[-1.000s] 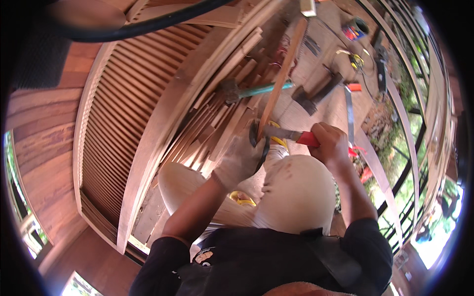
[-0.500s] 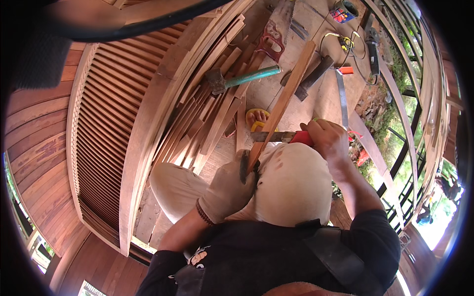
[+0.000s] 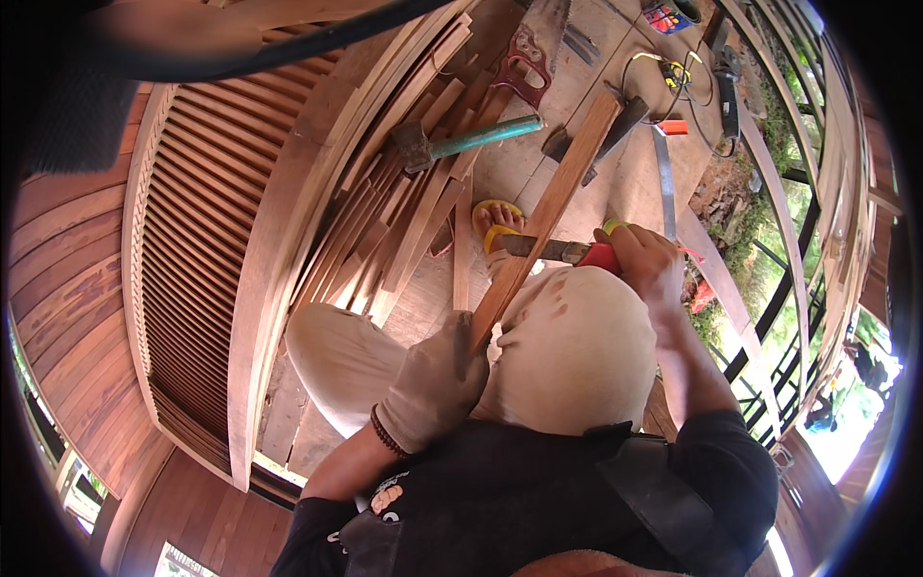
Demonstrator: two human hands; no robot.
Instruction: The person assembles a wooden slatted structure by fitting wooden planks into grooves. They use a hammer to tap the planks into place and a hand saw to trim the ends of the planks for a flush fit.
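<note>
My left hand (image 3: 439, 377), in a pale work glove, is closed round the near end of a long wooden strip (image 3: 553, 207). The strip slants away from me to the upper right, past my raised knee. In my bare right hand (image 3: 646, 262) is the red handle of a knife (image 3: 556, 250), its broad, dull grey blade lying crosswise at the strip. Whether the edge bites into the wood is too small to tell. Something yellow-green shows at my right fingers.
A turquoise-handled hammer (image 3: 486, 137) lies over stacked wooden strips (image 3: 415, 236). Beyond are a handsaw (image 3: 524, 72), another dark-headed tool (image 3: 620, 130), a paint can (image 3: 671, 16) and a corded power tool (image 3: 728, 101). A slatted wooden panel (image 3: 221, 212) stands left; metal railing (image 3: 793, 240) runs right.
My left hand has drawn back toward my body with the strip. My right hand and the knife have shifted slightly right and away from me.
</note>
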